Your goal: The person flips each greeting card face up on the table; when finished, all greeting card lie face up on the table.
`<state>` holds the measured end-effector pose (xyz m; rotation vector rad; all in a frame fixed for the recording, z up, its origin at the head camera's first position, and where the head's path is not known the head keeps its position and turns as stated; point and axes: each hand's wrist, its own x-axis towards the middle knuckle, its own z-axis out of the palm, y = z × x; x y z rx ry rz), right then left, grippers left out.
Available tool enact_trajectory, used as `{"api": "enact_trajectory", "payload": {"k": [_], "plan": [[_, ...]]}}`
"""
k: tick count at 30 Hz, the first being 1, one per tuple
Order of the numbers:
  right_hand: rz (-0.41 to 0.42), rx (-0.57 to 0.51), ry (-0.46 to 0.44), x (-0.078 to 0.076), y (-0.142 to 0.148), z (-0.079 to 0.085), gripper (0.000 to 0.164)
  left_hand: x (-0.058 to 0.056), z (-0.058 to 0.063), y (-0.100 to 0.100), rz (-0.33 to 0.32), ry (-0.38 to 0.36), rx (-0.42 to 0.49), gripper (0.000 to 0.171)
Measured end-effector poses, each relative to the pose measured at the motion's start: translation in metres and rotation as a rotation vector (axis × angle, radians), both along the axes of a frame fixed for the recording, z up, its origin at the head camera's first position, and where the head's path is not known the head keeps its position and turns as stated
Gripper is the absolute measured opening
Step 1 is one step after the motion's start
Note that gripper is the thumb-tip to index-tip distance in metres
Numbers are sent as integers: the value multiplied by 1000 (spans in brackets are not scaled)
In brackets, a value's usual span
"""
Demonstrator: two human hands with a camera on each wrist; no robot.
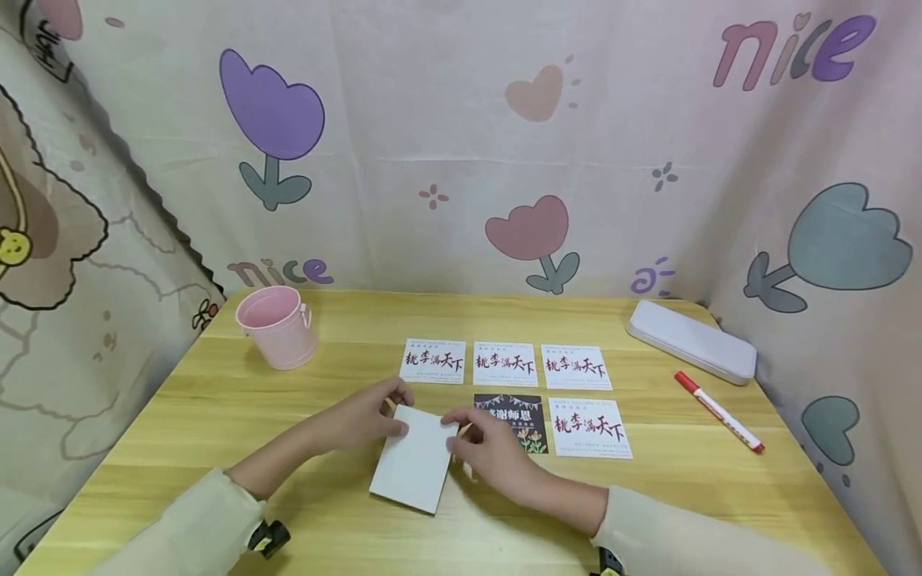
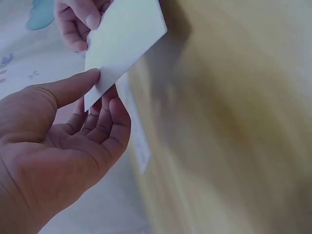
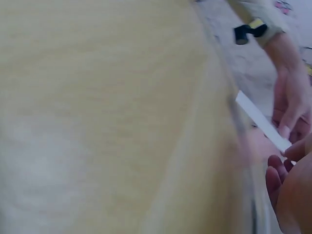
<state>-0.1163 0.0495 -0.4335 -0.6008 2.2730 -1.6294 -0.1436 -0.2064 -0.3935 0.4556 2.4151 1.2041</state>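
Observation:
A blank white card (image 1: 414, 464) is tilted above the tabletop between both hands. My left hand (image 1: 353, 418) pinches its upper left corner; the left wrist view shows the thumb (image 2: 80, 87) on the white face and the fingers curled behind. At the upper right corner, my right hand (image 1: 500, 460) pinches the card too, thumb against its edge. Seen nearly edge-on in the right wrist view, the card (image 3: 261, 122) looks like a thin strip. Partly behind the right hand lies a dark card (image 1: 533, 416) with white lettering and flowers. The card's underside is hidden.
Several white cards with red lettering lie in rows, one of them (image 1: 591, 429) beside the dark card. A pink bucket (image 1: 288, 340) stands at the back left. To the right are a white case (image 1: 691, 342) and a red-capped marker (image 1: 720, 412) on the wooden table (image 1: 216, 432).

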Motion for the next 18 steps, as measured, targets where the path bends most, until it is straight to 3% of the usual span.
{"api": "enact_trajectory", "payload": {"k": [11, 18], "plan": [[-138, -120, 50, -21, 37, 35, 26, -27, 32, 38, 59, 115, 109, 35], [-32, -41, 131, -37, 69, 56, 22, -35, 44, 64, 54, 194, 175, 36]]}}
